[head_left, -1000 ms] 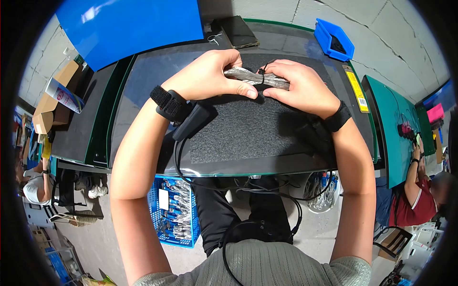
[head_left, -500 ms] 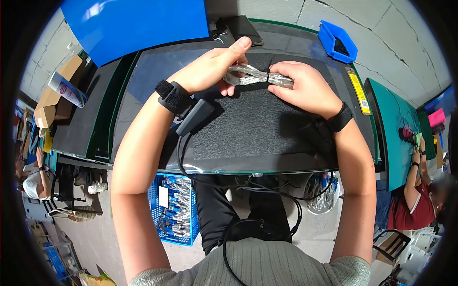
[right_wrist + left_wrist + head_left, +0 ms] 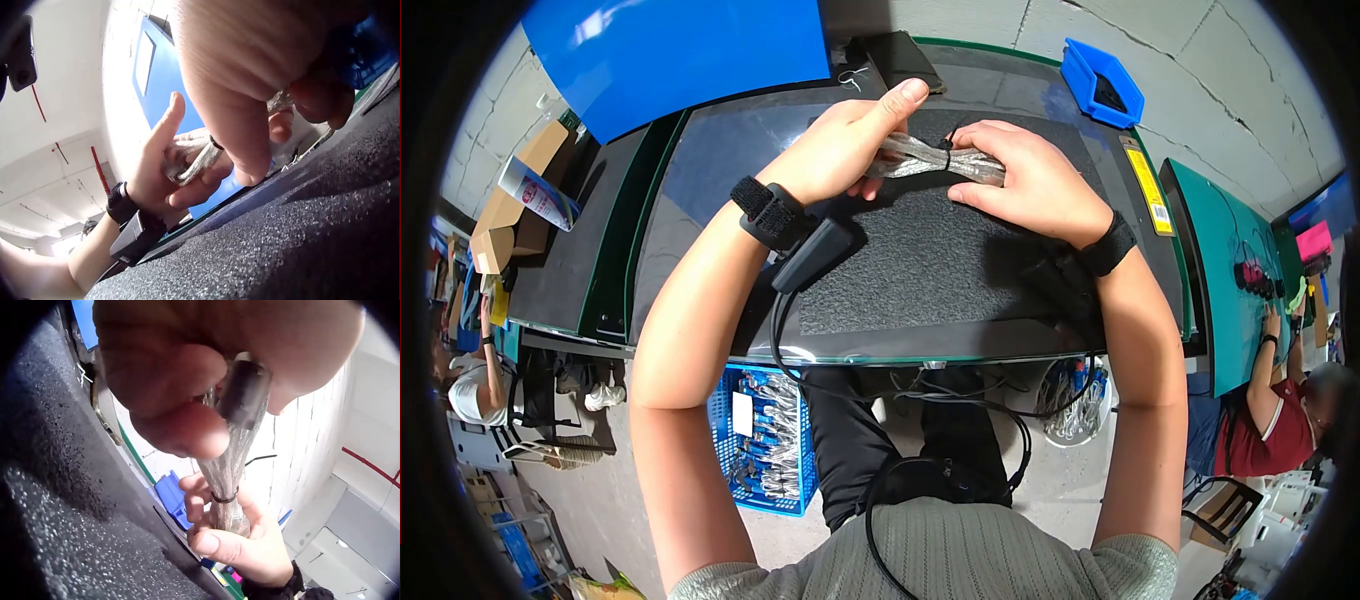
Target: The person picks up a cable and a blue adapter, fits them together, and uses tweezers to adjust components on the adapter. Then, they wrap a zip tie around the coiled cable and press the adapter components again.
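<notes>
A coiled bundle of clear-jacketed silvery cable (image 3: 924, 158) is held above the dark mat, with a black tie (image 3: 947, 150) round its middle. My right hand (image 3: 1040, 185) grips the bundle's right end between thumb and fingers. At the left end, my left hand (image 3: 837, 150) has its thumb raised off the cable and its other fingers curled round the loops. In the left wrist view a dark connector (image 3: 245, 394) sits by the left fingers, above the tied cable (image 3: 226, 462). The right wrist view shows the cable loops (image 3: 199, 161) lying in the left palm.
Under the hands lies a grey textured mat (image 3: 900, 270). Behind are a blue panel (image 3: 690, 60), a dark flat object (image 3: 900, 62) and a blue bin (image 3: 1102, 84). A yellow label strip (image 3: 1149, 188) lies right. Below are a basket of cables (image 3: 808, 430) and another person (image 3: 1272, 430).
Since a second ago, my left thumb has lifted from the cable and points up and away. My right hand keeps its grip, and the bundle has barely shifted.
</notes>
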A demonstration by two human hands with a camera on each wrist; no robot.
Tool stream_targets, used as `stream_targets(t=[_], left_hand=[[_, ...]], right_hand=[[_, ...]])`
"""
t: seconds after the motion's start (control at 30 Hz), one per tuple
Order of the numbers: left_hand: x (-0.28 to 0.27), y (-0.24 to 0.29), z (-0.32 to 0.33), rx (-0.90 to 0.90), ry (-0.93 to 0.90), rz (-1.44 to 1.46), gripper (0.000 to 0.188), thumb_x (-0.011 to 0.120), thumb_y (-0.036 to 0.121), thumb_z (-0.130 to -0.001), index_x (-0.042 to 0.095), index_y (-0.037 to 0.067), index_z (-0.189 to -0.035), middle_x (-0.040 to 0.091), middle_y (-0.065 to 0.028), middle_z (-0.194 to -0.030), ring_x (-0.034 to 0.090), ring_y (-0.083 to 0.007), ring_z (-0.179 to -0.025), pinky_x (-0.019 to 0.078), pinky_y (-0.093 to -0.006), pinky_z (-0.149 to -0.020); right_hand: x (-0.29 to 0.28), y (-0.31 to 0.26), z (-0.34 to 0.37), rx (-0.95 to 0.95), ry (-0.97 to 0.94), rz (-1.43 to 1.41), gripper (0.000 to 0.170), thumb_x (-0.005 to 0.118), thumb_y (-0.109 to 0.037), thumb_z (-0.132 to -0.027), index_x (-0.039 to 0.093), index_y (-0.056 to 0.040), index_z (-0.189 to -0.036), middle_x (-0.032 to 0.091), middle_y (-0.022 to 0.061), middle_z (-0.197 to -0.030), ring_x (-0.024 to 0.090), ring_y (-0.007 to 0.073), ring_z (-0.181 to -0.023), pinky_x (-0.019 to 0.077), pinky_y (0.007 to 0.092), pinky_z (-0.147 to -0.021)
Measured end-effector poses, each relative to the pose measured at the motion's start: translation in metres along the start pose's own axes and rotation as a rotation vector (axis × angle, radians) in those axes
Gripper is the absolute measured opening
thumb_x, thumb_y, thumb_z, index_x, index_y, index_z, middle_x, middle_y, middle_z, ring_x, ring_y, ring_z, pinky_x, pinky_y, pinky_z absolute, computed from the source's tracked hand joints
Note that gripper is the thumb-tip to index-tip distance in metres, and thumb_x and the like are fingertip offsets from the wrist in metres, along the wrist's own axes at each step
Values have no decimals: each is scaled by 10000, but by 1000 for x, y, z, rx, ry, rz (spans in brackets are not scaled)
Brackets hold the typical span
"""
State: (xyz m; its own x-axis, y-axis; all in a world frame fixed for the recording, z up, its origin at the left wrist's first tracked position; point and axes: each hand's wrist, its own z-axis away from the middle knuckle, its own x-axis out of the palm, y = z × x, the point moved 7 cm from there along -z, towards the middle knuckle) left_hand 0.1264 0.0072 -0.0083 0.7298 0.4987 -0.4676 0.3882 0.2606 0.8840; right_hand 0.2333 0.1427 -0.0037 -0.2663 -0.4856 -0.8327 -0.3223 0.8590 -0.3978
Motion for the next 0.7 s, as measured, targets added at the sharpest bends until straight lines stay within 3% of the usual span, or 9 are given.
stream_targets(t=[0.1, 0.4, 0.47, 0.7], left_hand=[[1, -2, -2, 10, 15, -66, 776, 282, 750, -979, 522, 80, -670, 522, -24, -541, 529, -107, -460, 397, -249, -445], [-1, 2, 0, 42, 57, -82, 817, 315, 748, -973, 579, 54, -632, 510, -34, -517, 505, -125, -445, 402, -256, -441], [-2, 3, -1, 68, 76, -55, 816, 393, 752, -949, 563, 34, -600, 485, -47, -482, 516, -144, -422, 412, -301, -447], [-3, 5, -1, 78, 95, -81, 781, 376, 719, -977, 573, 52, -622, 504, -31, -503, 495, -123, -425, 390, -257, -419]], right_hand=[[0, 1, 0, -10, 13, 5, 441, 744, -281, -815, 642, -38, -1168, 681, 155, -1103, 644, 351, -1040, 522, 422, -882], [1, -1, 0, -11, -19, -33, 410, 740, -279, -817, 657, -49, -1145, 694, 162, -1029, 654, 365, -984, 523, 435, -845], [0, -2, 0, -10, -9, -44, 410, 743, -274, -815, 656, -48, -1146, 695, 163, -1025, 654, 366, -983, 523, 435, -848], [-2, -4, -1, 17, -15, -84, 417, 753, -238, -806, 649, -45, -1160, 694, 169, -1025, 654, 370, -987, 523, 431, -866]])
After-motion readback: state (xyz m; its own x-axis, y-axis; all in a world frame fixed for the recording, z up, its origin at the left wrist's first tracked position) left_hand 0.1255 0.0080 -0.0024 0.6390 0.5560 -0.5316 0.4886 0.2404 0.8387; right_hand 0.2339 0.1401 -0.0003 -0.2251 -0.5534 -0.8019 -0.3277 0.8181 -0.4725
